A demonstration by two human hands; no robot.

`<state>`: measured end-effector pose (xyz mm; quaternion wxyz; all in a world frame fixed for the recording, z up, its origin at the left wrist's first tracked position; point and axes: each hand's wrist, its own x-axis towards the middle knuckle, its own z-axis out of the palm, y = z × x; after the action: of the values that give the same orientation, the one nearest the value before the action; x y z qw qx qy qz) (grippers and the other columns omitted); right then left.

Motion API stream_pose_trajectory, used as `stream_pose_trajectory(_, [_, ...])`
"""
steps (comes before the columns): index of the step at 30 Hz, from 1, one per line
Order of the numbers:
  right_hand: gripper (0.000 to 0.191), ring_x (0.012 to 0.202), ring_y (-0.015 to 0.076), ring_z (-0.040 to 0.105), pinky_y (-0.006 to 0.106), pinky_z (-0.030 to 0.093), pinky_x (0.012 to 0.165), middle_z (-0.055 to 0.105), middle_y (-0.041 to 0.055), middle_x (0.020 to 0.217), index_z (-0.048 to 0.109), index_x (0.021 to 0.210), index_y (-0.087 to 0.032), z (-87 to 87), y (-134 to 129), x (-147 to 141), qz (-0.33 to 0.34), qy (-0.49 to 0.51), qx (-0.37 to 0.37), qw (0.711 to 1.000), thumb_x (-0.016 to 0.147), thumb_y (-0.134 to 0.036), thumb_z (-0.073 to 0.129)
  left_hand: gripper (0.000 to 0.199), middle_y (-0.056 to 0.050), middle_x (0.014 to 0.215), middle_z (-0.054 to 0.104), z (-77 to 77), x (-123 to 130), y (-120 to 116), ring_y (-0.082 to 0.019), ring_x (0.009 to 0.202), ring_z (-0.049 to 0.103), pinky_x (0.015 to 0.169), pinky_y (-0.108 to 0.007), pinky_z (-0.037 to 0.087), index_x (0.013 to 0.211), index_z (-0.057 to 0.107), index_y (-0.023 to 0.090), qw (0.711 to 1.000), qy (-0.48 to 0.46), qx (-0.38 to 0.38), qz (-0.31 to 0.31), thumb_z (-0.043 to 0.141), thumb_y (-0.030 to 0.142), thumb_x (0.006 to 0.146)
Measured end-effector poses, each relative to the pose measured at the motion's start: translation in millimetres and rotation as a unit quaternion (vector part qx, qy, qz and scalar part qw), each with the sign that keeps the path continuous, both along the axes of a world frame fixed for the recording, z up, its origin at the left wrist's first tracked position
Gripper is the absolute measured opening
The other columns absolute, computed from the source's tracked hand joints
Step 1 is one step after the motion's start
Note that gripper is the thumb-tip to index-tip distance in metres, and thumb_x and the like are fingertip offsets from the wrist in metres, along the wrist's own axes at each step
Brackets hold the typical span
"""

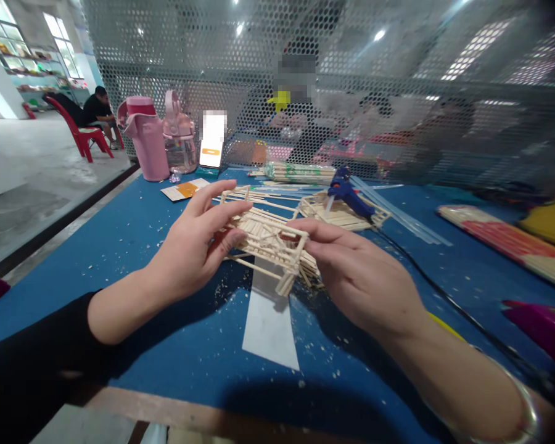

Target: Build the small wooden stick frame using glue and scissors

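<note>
A small frame of pale wooden sticks (271, 237) is held above the blue table (166, 357), tilted, with a slatted middle. My left hand (197, 240) grips its left end between thumb and fingers. At its right end, my right hand (361, 271) pinches the upper corner; some of those fingertips are hidden behind the sticks. Beneath the frame lies a white paper strip (271, 327). Behind it, a blue glue gun (351, 194) rests on another stick piece (333, 213).
Clear glue sticks (407, 216) and bagged sticks (300, 172) lie at the back. A pink thermos (148, 142), a clear bottle (180, 139) and a lit phone (213, 142) stand back left. A black cord (425, 277) crosses the right side. Perforated metal (203, 55) rises behind.
</note>
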<state>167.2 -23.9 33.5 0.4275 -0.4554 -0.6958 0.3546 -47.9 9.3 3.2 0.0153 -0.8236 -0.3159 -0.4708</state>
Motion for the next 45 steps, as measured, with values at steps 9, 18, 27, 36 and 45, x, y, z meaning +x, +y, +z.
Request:
stream_pose_trajectory(9, [0.020, 0.091, 0.0205, 0.064, 0.036, 0.052, 0.086, 0.069, 0.0034, 0.090, 0.067, 0.076, -0.026, 1.4, -1.8, -3.4, -0.029, -0.029, 0.040, 0.998, 0.085, -0.021, 0.050, 0.026, -0.012, 0.135, 0.052, 0.4, 0.0, -0.9, -0.024, 0.125, 0.051, 0.099, -0.044, 0.050, 0.117, 0.059, 0.023, 1.000, -0.001, 0.000, 0.006, 0.053, 0.029, 0.092])
stream_pose_trajectory(18, [0.013, 0.076, 0.0191, 0.060, 0.034, 0.050, 0.071, 0.064, 0.0048, 0.081, 0.063, 0.076, -0.022, -3.7, 0.3, 0.2, -0.045, 0.036, -0.009, 0.998, 0.075, -0.017, 0.051, 0.026, -0.011, 0.134, 0.053, 0.7, 0.3, -0.3, -0.023, 0.122, 0.053, 0.096, -0.042, 0.052, 0.116, 0.059, 0.023, 1.000, -0.003, -0.002, 0.005, 0.053, 0.030, 0.091])
stream_pose_trajectory(27, [0.031, 0.078, 0.0155, 0.059, 0.030, 0.051, 0.071, 0.059, -0.0002, 0.082, 0.053, 0.090, -0.027, -3.3, -7.0, -13.5, -0.111, 0.106, 0.078, 0.985, 0.065, -0.019, 0.068, 0.027, -0.011, 0.135, 0.051, 0.7, 0.3, -0.1, -0.024, 0.122, 0.053, 0.095, -0.042, 0.053, 0.117, 0.059, 0.024, 1.000, -0.008, -0.012, -0.003, 0.054, 0.030, 0.091])
stream_pose_trajectory(36, [0.039, 0.061, 0.0127, 0.058, 0.028, 0.051, 0.056, 0.060, -0.0038, 0.074, 0.048, 0.095, -0.027, -0.1, -6.1, -17.2, -0.113, 0.130, 0.029, 0.985, 0.064, -0.022, 0.071, 0.026, -0.011, 0.134, 0.053, 1.1, 0.9, -0.3, -0.025, 0.125, 0.051, 0.101, -0.045, 0.048, 0.116, 0.060, 0.023, 1.000, -0.003, -0.005, 0.009, 0.052, 0.031, 0.092])
stream_pose_trajectory(45, [0.040, 0.060, 0.0121, 0.058, 0.027, 0.049, 0.054, 0.061, -0.0041, 0.072, 0.047, 0.096, -0.026, 5.6, -8.2, -19.8, -0.110, 0.120, 0.025, 0.986, 0.065, -0.022, 0.071, 0.026, -0.011, 0.135, 0.053, 1.1, 0.6, -0.1, -0.023, 0.121, 0.053, 0.096, -0.041, 0.051, 0.116, 0.060, 0.024, 1.000, -0.002, -0.010, 0.006, 0.050, 0.032, 0.093])
